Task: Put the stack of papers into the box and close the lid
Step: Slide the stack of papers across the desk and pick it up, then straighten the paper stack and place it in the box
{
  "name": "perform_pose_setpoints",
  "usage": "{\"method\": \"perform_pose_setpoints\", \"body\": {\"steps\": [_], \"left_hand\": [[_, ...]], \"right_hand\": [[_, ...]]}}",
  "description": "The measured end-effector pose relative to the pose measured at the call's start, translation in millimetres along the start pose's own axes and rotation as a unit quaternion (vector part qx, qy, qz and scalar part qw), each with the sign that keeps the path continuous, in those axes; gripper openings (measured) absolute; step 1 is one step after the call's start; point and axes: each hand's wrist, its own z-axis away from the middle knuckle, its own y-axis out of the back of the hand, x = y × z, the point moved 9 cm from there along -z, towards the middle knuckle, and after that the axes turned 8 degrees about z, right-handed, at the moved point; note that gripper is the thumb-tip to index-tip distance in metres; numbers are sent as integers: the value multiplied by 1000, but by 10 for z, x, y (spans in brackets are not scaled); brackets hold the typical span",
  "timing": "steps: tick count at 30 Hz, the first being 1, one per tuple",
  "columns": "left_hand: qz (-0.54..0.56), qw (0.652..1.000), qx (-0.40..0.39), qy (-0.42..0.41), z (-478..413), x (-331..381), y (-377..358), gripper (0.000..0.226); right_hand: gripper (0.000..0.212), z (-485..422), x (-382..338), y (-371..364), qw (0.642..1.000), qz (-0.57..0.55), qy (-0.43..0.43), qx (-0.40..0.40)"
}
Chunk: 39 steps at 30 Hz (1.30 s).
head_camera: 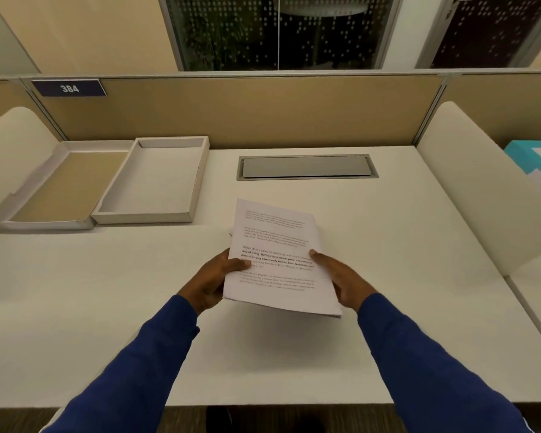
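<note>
While both hands grip the stack of papers (274, 260), its underside and their fingers stay hidden.

Two arms reach into the picture from the near edge, both in long sleeves of a deep, plain blue. The left sleeve (132, 367) and the right sleeve (431, 364) are of one smooth, fairly thick cloth, with no print, stripe or logo to be seen. Soft folds wrinkle the cloth along each forearm, most of all just behind the cuffs. The cuffs are simple, of the same blue, and end at the wrists, fitting close. The left hand (210, 276) and the right hand (344, 276) are bare: no gloves, rings, watch or bands show. At the near right corner a thin pale line edges the right sleeve; what it is cannot be told.
</note>
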Motion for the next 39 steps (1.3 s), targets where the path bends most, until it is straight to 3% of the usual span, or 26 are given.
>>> {"method": "perform_pose_setpoints", "body": {"steps": [3, 9, 18, 24, 33, 39], "left_hand": [[3, 1000, -21, 8, 113, -101, 55, 56], [-55, 998, -14, -30, 173, 37, 94, 57], [-87, 958, 91, -256, 157, 520, 31, 34], [-102, 935, 166, -298, 159, 279, 150, 38], [-95, 889, 158, -420, 467, 842, -72, 41], [-100, 876, 182, -436, 506, 923, -157, 41]], "right_hand": [[48, 21, -75, -32, 998, -58, 4, -25], [36, 210, -396, -171, 992, -3, 129, 1], [39, 668, -934, -345, 950, 27, 309, 24], [42, 707, -749, -430, 943, 40, 320, 82], [41, 860, -885, -436, 909, 33, 386, 156], [38, 888, -911, -463, 903, 38, 384, 187]]}}
